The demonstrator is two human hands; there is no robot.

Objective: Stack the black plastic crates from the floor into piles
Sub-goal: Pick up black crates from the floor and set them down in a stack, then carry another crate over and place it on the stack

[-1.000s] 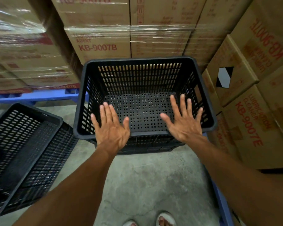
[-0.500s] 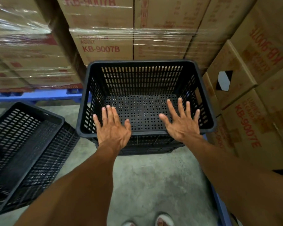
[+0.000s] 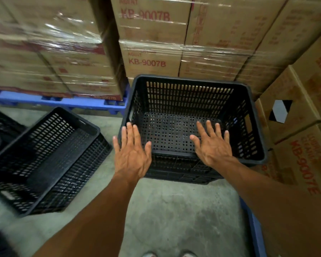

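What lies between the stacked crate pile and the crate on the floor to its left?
Only a bare strip of concrete floor separates the crate pile from the floor crate, seen in the head view.

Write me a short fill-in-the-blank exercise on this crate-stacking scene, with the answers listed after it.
1. Both the left hand and the right hand are ____, gripping nothing.
2. The top crate of the pile sits ____ another black crate.
3. The loose crate on the floor lies to the pile's ____.
4. The pallet under the wrapped boxes is coloured ____.

Answers: open; on; left; blue
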